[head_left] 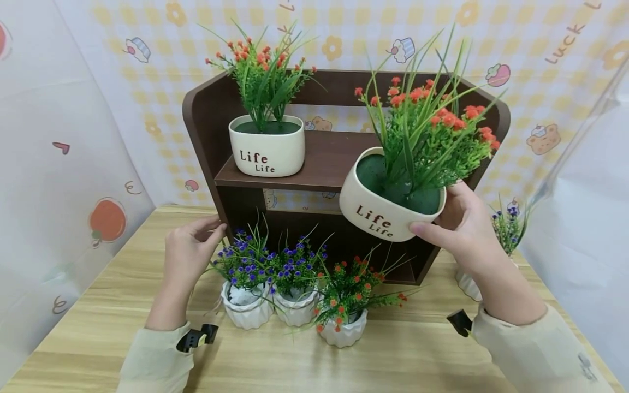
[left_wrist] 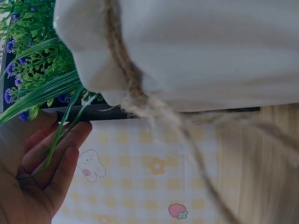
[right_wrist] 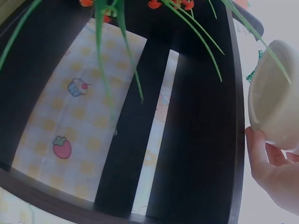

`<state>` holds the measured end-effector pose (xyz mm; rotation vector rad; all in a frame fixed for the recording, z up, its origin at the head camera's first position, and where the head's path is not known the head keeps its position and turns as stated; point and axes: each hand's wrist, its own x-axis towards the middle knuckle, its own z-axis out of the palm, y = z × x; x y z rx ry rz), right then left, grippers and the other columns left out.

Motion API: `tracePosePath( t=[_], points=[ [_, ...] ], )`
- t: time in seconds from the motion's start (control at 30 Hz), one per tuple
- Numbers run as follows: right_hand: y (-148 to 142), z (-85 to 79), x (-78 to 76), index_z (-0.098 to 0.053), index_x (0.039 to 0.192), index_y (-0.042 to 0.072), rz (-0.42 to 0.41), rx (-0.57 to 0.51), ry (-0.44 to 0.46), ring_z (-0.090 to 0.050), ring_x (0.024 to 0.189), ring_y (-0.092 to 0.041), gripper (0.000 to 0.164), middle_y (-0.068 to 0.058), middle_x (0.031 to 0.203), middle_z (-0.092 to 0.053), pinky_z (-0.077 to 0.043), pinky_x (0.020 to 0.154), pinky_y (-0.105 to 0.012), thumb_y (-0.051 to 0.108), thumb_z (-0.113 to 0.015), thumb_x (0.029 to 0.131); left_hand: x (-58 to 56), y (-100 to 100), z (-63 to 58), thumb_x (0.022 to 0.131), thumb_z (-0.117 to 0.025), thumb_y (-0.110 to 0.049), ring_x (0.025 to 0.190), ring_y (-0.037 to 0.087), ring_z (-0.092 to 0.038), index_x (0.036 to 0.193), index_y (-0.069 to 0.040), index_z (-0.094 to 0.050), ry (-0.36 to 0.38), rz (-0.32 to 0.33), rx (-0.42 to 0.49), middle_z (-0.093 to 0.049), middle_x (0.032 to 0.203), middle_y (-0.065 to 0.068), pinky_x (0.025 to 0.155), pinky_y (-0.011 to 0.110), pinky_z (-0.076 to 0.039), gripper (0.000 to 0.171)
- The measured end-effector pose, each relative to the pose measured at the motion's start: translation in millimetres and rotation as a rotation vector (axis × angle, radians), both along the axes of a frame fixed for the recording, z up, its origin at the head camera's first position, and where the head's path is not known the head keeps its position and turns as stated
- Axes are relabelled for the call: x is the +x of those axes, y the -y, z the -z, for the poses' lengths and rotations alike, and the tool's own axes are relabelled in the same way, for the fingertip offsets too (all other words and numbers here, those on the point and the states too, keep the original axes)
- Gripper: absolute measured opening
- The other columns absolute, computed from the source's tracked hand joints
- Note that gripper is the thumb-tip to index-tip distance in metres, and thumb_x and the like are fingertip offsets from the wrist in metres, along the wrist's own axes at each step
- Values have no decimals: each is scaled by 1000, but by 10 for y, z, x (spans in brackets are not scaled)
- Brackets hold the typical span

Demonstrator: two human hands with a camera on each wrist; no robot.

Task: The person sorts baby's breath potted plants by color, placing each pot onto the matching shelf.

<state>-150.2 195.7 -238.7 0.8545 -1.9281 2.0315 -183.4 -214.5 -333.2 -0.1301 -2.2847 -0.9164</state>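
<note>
My right hand (head_left: 474,232) grips the right end of a cream oval flowerpot (head_left: 355,191) lettered "Life Life", thumb on its front. The pot is tilted, its right end lower, and held up before the right half of a dark brown two-tier shelf (head_left: 334,155). Orange-red artificial flowers and long grass rise from it. In the right wrist view the pot (right_wrist: 275,107) appears beside the shelf's edge. My left hand (head_left: 189,245) pinches the lower left edge of the shelf between thumb and fingers; in the left wrist view grass blades cross those fingers (left_wrist: 65,177).
A matching "Life" pot (head_left: 267,155) stands on the upper tier's left. Before the shelf are two white pots of purple flowers (head_left: 245,311) (head_left: 297,311) and one of orange flowers (head_left: 344,333). Another purple-flowered pot (head_left: 469,284) stands right of the shelf on the wooden table (head_left: 275,365).
</note>
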Motion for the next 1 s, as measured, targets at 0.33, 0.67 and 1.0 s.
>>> tracePosePath(
  t=[0.33, 0.67, 1.0],
  points=[
    [165, -220, -132, -53, 138, 9, 23, 29, 14, -67, 109, -15, 69, -6, 126, -65, -58, 86, -25, -21, -61, 77, 1, 7, 10, 89, -71, -4, 74, 39, -75, 104, 4, -75, -7, -3, -4, -75, 94, 23, 63, -8, -33, 17],
    [234, -392, -359, -55, 124, 10, -10, 119, 19, -72, 94, -12, 52, -1, 109, -69, -59, 78, -22, -15, -65, 80, 6, -4, 15, 90, -71, -5, 75, 39, -75, 103, 4, -75, 8, -8, -1, -75, 94, 23, 63, -9, -32, 17],
    [304, -490, -589, -52, 127, 9, -68, 173, 47, -72, 97, -14, 52, -3, 113, -67, -60, 79, -25, -12, -68, 82, 15, 0, 1, 89, -71, -5, 74, 38, -75, 103, 4, -75, 7, -8, -5, -75, 94, 22, 63, -9, -32, 17]
  ],
)
